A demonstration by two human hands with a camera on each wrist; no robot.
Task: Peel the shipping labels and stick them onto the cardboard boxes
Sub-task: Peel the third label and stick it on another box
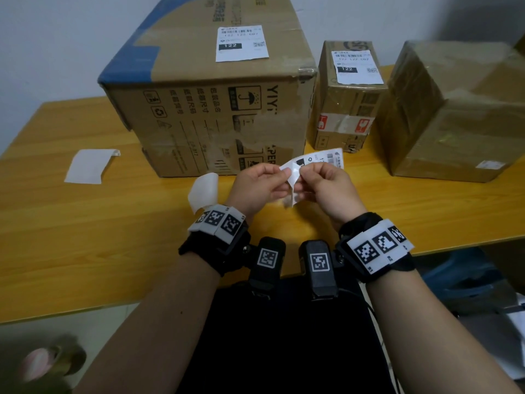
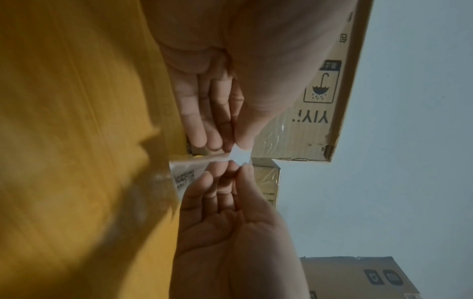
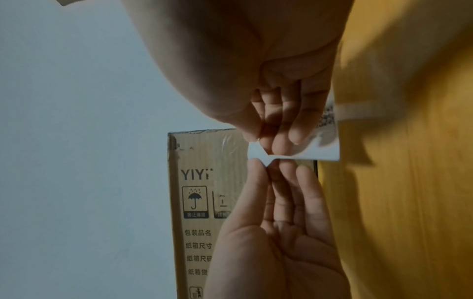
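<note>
On the yellow wooden table [image 1: 85, 237], a blank white backing sheet [image 1: 88, 166] lies flat at the far left. The large brown cardboard box [image 1: 216, 109] already bears a white printed label [image 1: 241, 43]. In front of it, above the table, both forearms reach forward with wrists close together. The left hand [image 1: 257, 184] pinches a peeled corner of the white shipping label [image 1: 318, 162] between thumb and curled fingers; the right hand [image 1: 326, 183] pinches the same label just beside it. The small taped box [image 1: 346, 109] carries a label, and the plain brown box [image 1: 454, 115] stands rightmost.
</note>
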